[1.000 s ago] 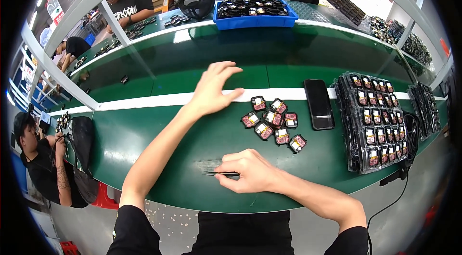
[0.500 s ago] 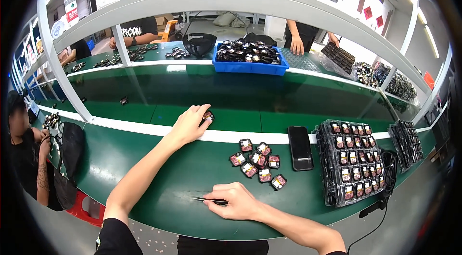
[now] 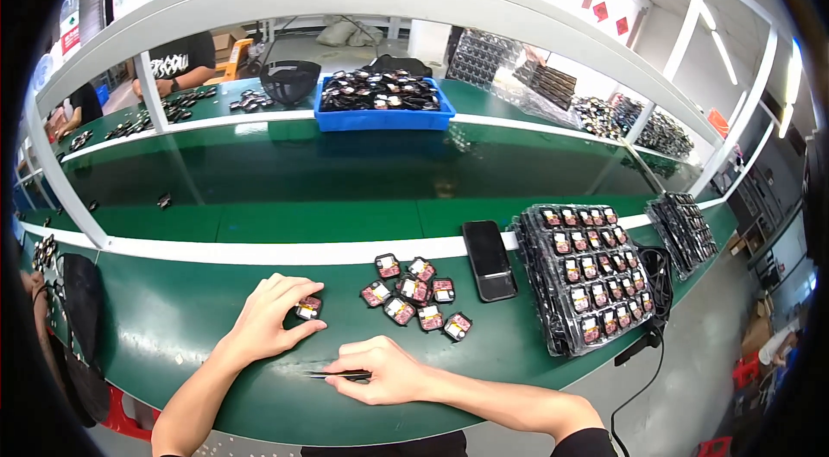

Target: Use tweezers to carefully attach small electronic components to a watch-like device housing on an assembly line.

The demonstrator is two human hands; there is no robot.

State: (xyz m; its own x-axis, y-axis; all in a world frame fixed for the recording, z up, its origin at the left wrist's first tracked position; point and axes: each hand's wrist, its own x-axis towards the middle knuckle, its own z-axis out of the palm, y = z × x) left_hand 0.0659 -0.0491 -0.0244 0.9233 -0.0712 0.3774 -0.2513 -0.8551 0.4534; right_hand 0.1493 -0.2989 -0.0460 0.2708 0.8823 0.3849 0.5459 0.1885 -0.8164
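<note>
The left hand (image 3: 266, 319) rests on the green work surface (image 3: 173, 327) with its fingers curled around a small black component with a reddish face (image 3: 307, 308), the fingertips pinching it from both sides while it sits on the surface. The right hand (image 3: 380, 371) lies just in front of the body, closed around a pair of slim dark tweezers (image 3: 332, 375) whose tips point to the left along the table; the tips look shut, though they are too thin to be sure. To the right of the held piece, a loose cluster of similar small components (image 3: 414, 297) lies scattered near the white strip (image 3: 216, 250) that runs across the bench. Just right of that cluster a black phone (image 3: 489, 260) lies flat, crossing the white strip. Further right, a black tray filled with rows of the same components (image 3: 587, 276) sits tilted toward the table edge, with a second stack of trays (image 3: 686, 228) beyond it and a black cable (image 3: 652, 319) hanging off the edge. On the far side of the bench stands a blue bin of dark parts (image 3: 384, 103), and other people work behind it.
</note>
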